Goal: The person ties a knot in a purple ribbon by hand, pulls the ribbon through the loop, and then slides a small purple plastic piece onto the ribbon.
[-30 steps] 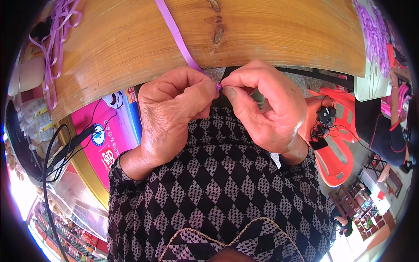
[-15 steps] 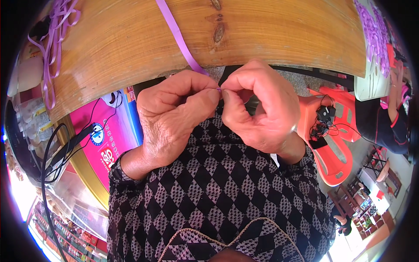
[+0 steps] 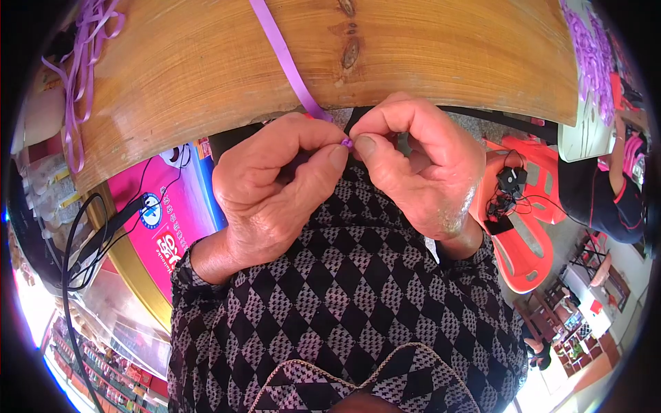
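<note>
A purple ribbon (image 3: 284,56) runs down across the wooden table and over its near edge to my fingers. My left hand (image 3: 279,182) is closed, thumb and forefinger pinching the ribbon's end, where a small purple knot or fold (image 3: 347,143) shows between the fingertips. From the other side my right hand (image 3: 423,162) is pinched against the same small bit, its thumb and forefinger tips touching it. Both hands are held in front of my chest, just off the table's near edge. How the ribbon is folded inside the fingers is hidden.
The wooden table (image 3: 200,62) spans the top. Loose purple ribbons (image 3: 86,76) hang at its left; a purple bundle (image 3: 593,65) lies at the right. An orange plastic chair (image 3: 520,241) with cables (image 3: 508,189) stands at right. Black cables (image 3: 72,255) and a pink box (image 3: 155,227) are at left.
My right hand has shifted slightly right and opened out its thumb a little, so the small purple knot shows more between the fingertips. My left hand stays nearly in place.
</note>
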Action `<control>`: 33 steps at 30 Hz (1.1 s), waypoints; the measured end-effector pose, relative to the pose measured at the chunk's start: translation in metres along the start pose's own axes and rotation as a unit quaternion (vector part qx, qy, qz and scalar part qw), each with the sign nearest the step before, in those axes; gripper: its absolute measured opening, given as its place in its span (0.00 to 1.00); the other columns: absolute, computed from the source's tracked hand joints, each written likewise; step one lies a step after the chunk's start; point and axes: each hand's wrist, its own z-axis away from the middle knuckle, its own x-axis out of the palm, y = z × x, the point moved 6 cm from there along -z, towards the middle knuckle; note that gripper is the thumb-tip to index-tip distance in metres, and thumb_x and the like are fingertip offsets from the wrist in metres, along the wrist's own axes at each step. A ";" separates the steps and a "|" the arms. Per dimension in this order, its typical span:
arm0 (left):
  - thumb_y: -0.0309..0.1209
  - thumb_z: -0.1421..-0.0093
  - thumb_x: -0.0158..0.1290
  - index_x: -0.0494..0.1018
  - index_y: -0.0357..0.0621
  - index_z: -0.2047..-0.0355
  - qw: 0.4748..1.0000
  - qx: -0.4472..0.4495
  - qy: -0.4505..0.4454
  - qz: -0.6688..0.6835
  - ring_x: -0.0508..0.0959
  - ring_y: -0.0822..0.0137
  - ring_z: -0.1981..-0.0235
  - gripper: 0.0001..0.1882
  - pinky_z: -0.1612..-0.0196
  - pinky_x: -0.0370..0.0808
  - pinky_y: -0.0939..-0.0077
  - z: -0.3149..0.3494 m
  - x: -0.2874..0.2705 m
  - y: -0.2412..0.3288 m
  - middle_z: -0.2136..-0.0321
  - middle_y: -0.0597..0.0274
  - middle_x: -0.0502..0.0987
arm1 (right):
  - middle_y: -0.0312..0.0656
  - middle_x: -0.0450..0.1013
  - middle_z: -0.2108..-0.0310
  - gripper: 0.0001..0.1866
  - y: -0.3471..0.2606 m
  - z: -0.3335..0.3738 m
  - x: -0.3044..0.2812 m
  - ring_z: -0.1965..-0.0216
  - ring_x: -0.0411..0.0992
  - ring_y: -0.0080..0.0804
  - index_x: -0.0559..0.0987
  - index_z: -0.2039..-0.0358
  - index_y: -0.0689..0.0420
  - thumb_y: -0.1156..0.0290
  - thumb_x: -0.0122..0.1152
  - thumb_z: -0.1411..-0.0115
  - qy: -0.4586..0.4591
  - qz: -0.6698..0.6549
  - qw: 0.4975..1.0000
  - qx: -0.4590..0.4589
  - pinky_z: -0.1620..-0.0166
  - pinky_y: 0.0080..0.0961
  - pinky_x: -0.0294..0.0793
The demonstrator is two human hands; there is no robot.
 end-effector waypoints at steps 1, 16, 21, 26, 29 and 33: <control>0.18 0.49 0.53 0.72 0.36 0.71 0.998 0.040 0.025 -0.029 0.65 0.80 0.81 0.04 0.79 0.60 0.86 0.000 -0.002 0.003 0.81 0.67 0.68 | 0.36 0.68 0.73 0.05 0.000 0.000 0.000 0.74 0.64 0.16 0.72 0.68 0.64 0.84 0.53 0.46 -0.001 -0.001 1.000 0.004 0.72 0.13 0.62; 0.16 0.66 0.56 0.70 0.29 0.72 0.804 0.432 0.070 -0.403 0.68 0.62 0.84 0.15 0.84 0.64 0.75 0.011 0.019 0.036 0.81 0.55 0.68 | 0.44 0.70 0.77 0.09 -0.010 0.005 0.002 0.79 0.67 0.28 0.72 0.73 0.66 0.90 0.54 0.57 0.065 0.170 0.950 -0.254 0.78 0.19 0.65; 0.19 0.65 0.58 0.71 0.30 0.74 0.826 0.406 0.041 -0.389 0.68 0.63 0.83 0.14 0.83 0.64 0.76 0.011 0.018 0.033 0.81 0.56 0.68 | 0.43 0.68 0.79 0.10 -0.008 0.006 0.002 0.81 0.66 0.28 0.71 0.75 0.65 0.91 0.53 0.59 0.040 0.204 0.948 -0.241 0.79 0.19 0.63; 0.19 0.58 0.58 0.73 0.34 0.74 0.935 0.220 0.007 -0.279 0.68 0.65 0.83 0.09 0.81 0.64 0.77 0.006 0.009 0.034 0.83 0.60 0.67 | 0.41 0.66 0.79 0.10 -0.001 0.008 -0.001 0.81 0.63 0.24 0.70 0.76 0.66 0.91 0.52 0.60 0.046 0.130 0.969 -0.205 0.80 0.17 0.59; 0.20 0.52 0.57 0.74 0.36 0.72 0.980 0.108 -0.021 -0.166 0.68 0.72 0.83 0.06 0.81 0.63 0.82 0.005 0.003 0.020 0.83 0.65 0.68 | 0.41 0.66 0.78 0.10 0.001 0.010 0.000 0.80 0.61 0.22 0.70 0.76 0.66 0.92 0.51 0.61 0.058 0.085 0.971 -0.217 0.80 0.16 0.57; 0.20 0.50 0.55 0.74 0.35 0.71 0.999 0.001 -0.013 -0.041 0.66 0.83 0.81 0.04 0.79 0.62 0.88 0.010 0.003 0.007 0.82 0.71 0.70 | 0.41 0.66 0.79 0.12 -0.002 0.013 0.003 0.82 0.61 0.25 0.70 0.77 0.66 0.92 0.51 0.65 0.082 0.130 0.947 -0.282 0.80 0.18 0.56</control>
